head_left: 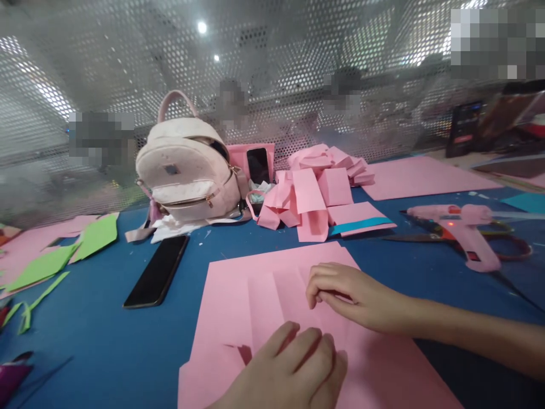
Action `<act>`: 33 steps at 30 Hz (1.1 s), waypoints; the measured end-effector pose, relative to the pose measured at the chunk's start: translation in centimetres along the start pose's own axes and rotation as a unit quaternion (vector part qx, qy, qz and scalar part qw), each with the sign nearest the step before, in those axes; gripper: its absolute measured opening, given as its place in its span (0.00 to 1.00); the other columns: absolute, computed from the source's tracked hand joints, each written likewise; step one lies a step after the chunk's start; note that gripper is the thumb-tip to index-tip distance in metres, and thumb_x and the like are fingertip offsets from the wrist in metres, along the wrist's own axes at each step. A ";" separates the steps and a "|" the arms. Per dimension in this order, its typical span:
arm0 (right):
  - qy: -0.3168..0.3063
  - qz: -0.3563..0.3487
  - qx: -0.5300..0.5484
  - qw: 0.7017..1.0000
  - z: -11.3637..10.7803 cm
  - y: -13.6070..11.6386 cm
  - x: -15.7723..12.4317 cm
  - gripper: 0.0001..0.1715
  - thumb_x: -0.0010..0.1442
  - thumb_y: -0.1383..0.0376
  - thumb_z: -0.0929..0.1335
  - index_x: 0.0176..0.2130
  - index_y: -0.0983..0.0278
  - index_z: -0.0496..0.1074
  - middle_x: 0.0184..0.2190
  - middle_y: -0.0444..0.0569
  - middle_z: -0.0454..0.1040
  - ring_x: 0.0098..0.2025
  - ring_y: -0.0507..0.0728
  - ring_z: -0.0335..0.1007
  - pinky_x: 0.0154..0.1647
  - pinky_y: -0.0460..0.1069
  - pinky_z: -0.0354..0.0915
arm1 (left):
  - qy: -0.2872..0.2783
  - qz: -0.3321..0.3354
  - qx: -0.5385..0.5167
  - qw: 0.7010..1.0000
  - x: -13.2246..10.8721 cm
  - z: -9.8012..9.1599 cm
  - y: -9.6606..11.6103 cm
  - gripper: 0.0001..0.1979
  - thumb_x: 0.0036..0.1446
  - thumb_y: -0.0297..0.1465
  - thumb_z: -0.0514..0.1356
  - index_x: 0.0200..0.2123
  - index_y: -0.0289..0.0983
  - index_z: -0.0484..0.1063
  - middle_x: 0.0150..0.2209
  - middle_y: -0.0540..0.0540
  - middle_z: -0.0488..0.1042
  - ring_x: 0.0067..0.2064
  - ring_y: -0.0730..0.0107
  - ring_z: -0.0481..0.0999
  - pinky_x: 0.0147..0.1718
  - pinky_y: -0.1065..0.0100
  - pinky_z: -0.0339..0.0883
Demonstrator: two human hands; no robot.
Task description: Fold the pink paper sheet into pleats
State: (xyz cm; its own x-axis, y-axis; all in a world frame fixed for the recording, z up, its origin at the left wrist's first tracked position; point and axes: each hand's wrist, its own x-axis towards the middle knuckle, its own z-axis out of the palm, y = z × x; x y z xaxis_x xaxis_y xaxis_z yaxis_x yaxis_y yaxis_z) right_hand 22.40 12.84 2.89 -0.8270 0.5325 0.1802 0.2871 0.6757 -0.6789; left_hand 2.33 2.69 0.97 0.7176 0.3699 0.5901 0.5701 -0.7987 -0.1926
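Large pink paper sheets (225, 295) lie stacked in front of me, the upper one creased with several lengthwise folds. My left hand (293, 369) is closed over the near part of the pink paper, its fingers bent and partly hiding their tips. Farther up and to the right, my right hand (349, 292) has its fingers curled down onto the folded paper, thumb close under the index finger. A small raised flap with a dark gap shows beside the left hand. Beneath both hands, the paper is largely covered.
Behind the sheets stand a pink backpack (187, 170) and a heap of folded pink paper (313, 187). A black phone (157, 272) lies left. On the right, a pink glue gun (462, 227) rests over scissors (417, 238). Green paper (45, 264) lies far left; a perforated metal panel (272, 68) rises behind.
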 end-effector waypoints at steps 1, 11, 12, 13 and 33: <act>0.000 0.000 0.000 1.000 0.0 0.0 0.0 0.18 0.60 0.79 0.60 0.38 0.62 0.72 0.36 0.44 0.72 0.39 0.53 0.68 0.42 0.48 0.61 | -0.005 0.006 0.001 1.000 0.1 0.1 0.0 0.11 0.65 0.29 0.59 0.49 0.35 0.76 0.42 0.49 0.78 0.44 0.65 0.75 0.46 0.62 0.66; -0.010 -0.046 -0.096 0.994 0.5 -0.9 -1.4 0.13 0.62 0.74 0.60 0.39 0.61 0.70 0.35 0.46 0.72 0.37 0.54 0.66 0.39 0.49 0.59 | -0.043 -0.004 0.006 0.999 0.4 -1.2 -0.7 0.09 0.61 0.27 0.58 0.44 0.34 0.74 0.39 0.47 0.79 0.40 0.63 0.77 0.35 0.63 0.70; -0.014 -0.053 -0.111 0.992 0.7 -1.0 -1.6 0.11 0.62 0.73 0.61 0.39 0.61 0.69 0.35 0.46 0.71 0.36 0.54 0.65 0.38 0.49 0.59 | -0.076 -0.019 0.012 0.997 0.2 -1.7 -1.2 0.10 0.60 0.26 0.59 0.44 0.34 0.73 0.38 0.48 0.78 0.37 0.63 0.76 0.32 0.63 0.69; -0.016 -0.057 -0.126 0.990 0.9 -1.0 -1.8 0.08 0.62 0.71 0.63 0.39 0.61 0.69 0.35 0.46 0.71 0.36 0.55 0.65 0.37 0.49 0.58 | -0.109 -0.035 0.012 0.993 0.1 -2.1 -1.6 0.10 0.58 0.28 0.60 0.44 0.34 0.72 0.36 0.48 0.78 0.34 0.64 0.75 0.28 0.63 0.68; 0.065 -0.166 -0.185 0.967 1.2 -1.1 -1.9 0.13 0.65 0.64 0.67 0.28 0.62 0.64 0.24 0.41 0.68 0.28 0.53 0.56 0.31 0.50 0.53 | -0.253 -0.113 -0.147 0.950 -2.3 -3.2 -4.7 0.11 0.51 0.27 0.63 0.30 0.41 0.61 0.27 0.55 0.70 0.25 0.71 0.68 0.22 0.66 0.50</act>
State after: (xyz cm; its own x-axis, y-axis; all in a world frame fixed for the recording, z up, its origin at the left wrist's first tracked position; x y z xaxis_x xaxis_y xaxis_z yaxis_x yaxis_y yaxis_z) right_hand 23.11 10.43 2.44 -0.8423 0.2992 0.4484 0.1903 0.9433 -0.2720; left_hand -3.28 4.03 2.99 0.7330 0.6688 0.1246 0.6493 -0.7424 0.1651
